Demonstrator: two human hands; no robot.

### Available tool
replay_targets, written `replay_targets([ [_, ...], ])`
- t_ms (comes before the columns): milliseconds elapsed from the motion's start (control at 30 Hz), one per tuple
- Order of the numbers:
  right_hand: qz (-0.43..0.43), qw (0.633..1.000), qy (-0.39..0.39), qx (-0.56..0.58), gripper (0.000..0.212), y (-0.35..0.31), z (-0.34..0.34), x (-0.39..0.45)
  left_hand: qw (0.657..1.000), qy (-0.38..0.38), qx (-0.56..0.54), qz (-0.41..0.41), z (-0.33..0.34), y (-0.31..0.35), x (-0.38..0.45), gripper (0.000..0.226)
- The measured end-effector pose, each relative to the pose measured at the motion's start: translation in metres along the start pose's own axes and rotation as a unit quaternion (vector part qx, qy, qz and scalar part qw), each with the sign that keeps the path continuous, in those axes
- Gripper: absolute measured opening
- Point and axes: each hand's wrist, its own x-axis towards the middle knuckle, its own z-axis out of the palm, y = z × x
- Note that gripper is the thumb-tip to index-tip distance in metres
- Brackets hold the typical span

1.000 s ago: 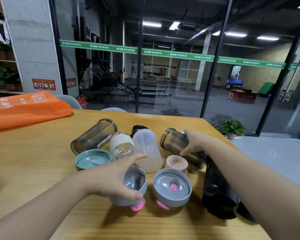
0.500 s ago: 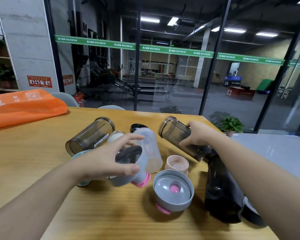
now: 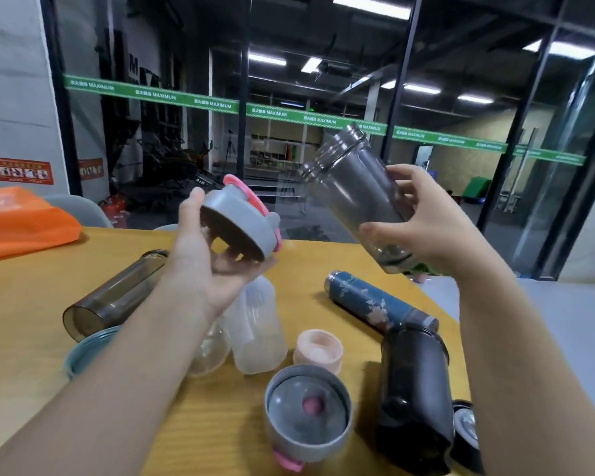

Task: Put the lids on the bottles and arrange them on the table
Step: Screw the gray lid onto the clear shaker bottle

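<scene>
Bottle (image 3: 358,190) | smooth, light, rigid plastic, likely slippery: your right hand (image 3: 423,221) grips its lower barrel | left hand (image 3: 207,262) holds lid (image 3: 237,223) by the rim; keep both grips.

Both forearms raised off the table: left hand (image 3: 210,266) palm-up, fingers curled in a grip; right hand (image 3: 437,225) clasped, thumb toward the camera.

Grey lid (image 3: 237,228) with pink flip-cap; second grey lid (image 3: 308,412) with pink centre and tab; smoky clear bottle (image 3: 358,190); peach cap (image 3: 318,350); blue flask (image 3: 375,300) patterned with pale blossoms; black shaker (image 3: 414,389); teal lid (image 3: 83,348); orange bag (image 3: 21,225); yellow wood-grain table (image 3: 31,286).
</scene>
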Motion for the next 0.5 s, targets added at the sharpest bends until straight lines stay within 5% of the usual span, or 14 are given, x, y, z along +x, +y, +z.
replay_targets([
  [233,-0.032,0.999,-0.003,-0.038,0.079,-0.012,-0.019,-0.008,0.996,0.085,0.004,-0.026,0.019,-0.006,0.019,0.068],
  [500,0.009,0.998,-0.031,-0.059,0.079,0.007,-0.022,-0.009,0.998,0.060,-0.026,-0.011,0.038,-0.019,0.036,0.059],
])
